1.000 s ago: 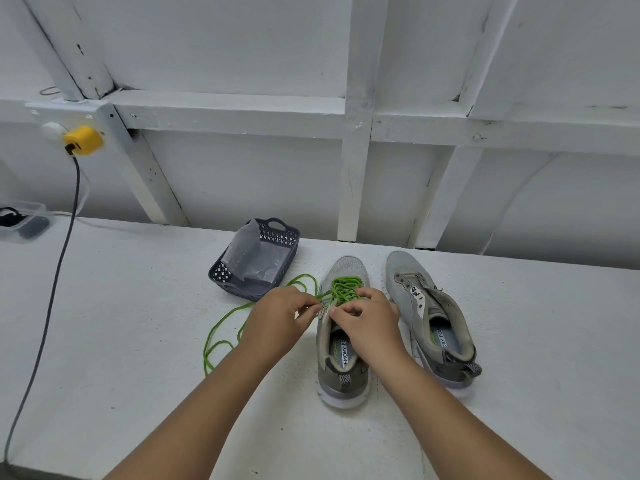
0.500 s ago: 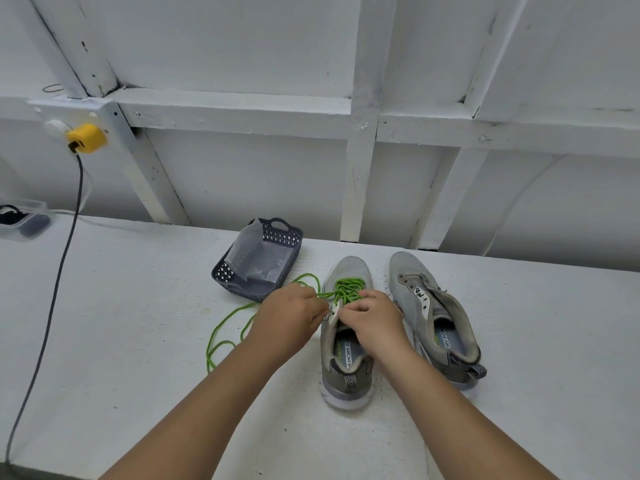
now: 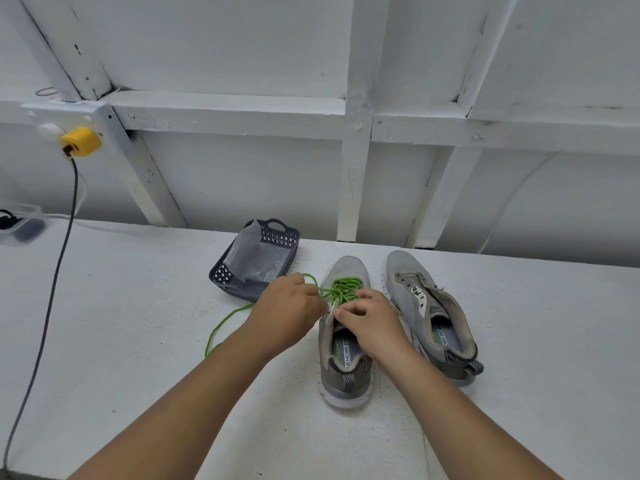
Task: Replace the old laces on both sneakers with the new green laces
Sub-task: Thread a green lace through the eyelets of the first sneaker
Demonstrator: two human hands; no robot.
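Two grey sneakers stand side by side on the white bench, toes pointing away from me. The left sneaker [image 3: 344, 341] has a green lace [image 3: 343, 289] threaded through its front eyelets. My left hand [image 3: 287, 310] pinches the lace at the shoe's left side, and the loose end trails left over the bench. My right hand [image 3: 372, 320] lies over the tongue with its fingers curled on the lace and upper. The right sneaker [image 3: 429, 313] carries no lace.
A dark perforated basket [image 3: 254, 261] with a clear plastic bag in it sits just behind my left hand. A black cable [image 3: 52, 299] hangs from a yellow plug [image 3: 81, 142] at the far left. A small clear box [image 3: 19, 225] sits at the left edge.
Both hands have stayed at the left sneaker's eyelets, with small shifts of the fingers. The view has drifted slightly.
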